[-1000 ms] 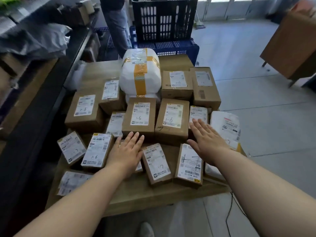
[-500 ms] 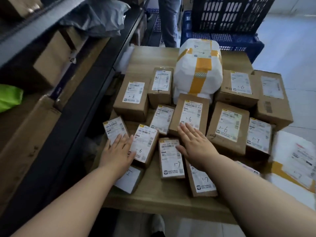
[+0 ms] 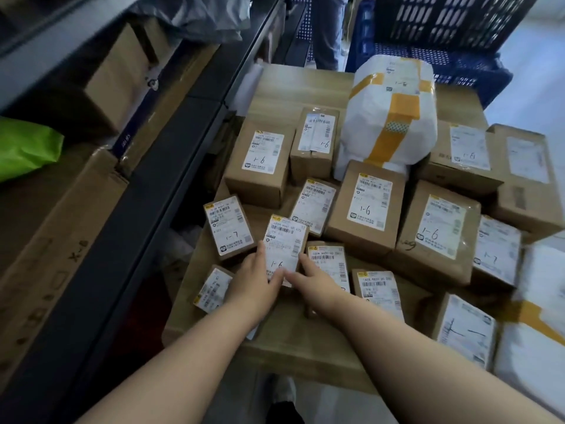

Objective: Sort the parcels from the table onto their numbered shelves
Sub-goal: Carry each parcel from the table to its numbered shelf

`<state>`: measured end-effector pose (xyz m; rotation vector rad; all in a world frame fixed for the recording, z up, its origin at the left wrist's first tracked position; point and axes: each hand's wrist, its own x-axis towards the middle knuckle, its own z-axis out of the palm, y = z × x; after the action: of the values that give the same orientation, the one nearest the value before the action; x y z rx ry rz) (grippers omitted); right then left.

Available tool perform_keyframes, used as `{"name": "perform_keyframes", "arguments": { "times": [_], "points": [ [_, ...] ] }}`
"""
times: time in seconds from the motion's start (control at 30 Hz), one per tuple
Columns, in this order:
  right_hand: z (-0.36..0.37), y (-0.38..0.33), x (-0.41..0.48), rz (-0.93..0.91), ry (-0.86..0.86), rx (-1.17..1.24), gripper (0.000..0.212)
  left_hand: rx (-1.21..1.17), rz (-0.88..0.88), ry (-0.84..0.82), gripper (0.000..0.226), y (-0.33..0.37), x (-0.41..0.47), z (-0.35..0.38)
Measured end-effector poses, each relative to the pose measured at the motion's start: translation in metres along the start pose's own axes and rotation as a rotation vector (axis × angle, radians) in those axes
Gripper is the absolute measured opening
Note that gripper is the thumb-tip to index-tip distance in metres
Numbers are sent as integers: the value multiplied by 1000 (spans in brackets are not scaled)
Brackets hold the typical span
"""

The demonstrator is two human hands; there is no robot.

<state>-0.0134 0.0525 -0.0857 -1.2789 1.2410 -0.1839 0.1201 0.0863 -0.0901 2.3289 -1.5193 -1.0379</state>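
Several brown parcels with white labels cover the wooden table point(image 3: 293, 341). A small parcel marked 1-6 point(image 3: 284, 243) lies near the front left. My left hand point(image 3: 255, 278) grips its left and near edge, and my right hand point(image 3: 312, 278) touches its right edge, so both hands close around it. Beside it on the left lies a small parcel marked 1-7 point(image 3: 227, 226). Behind stand bigger boxes marked 1-6 point(image 3: 367, 203) and a white bag with yellow tape point(image 3: 388, 117).
Dark metal shelves point(image 3: 146, 191) run along the left, holding cardboard boxes point(image 3: 101, 84) and a green bag point(image 3: 26, 148). Blue plastic crates point(image 3: 443, 32) stand behind the table. A person's legs point(image 3: 325, 29) are at the far end. White bags point(image 3: 538, 316) hang off the table's right side.
The view has swung left and closer. My left hand shifted right onto the small 1-6 parcel, and my right hand left the larger box and came to the same parcel.
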Motion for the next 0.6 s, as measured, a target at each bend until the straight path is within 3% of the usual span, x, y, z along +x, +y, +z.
{"name": "perform_keyframes", "arguments": {
  "times": [0.1, 0.17, 0.3, 0.47, 0.6],
  "points": [
    [0, -5, -8, -85, 94, 312, 61, -282, -30, 113, 68, 10, -10, -3],
    [-2, -9, -16, -157, 158, 378, 65, -413, -12, 204, 62, 15, -18, -7],
    [-8, -19, -33, -318, 311, 494, 49, -748, 85, 261, 50, 28, -41, -17],
    [-11, -31, -53, -436, 394, 494, 47, -826, 251, 310, 46, 38, -69, -31],
    [-6, -32, -69, -503, 368, 490, 72, -814, 365, 295, 50, 40, -84, -32]
  ]
}}
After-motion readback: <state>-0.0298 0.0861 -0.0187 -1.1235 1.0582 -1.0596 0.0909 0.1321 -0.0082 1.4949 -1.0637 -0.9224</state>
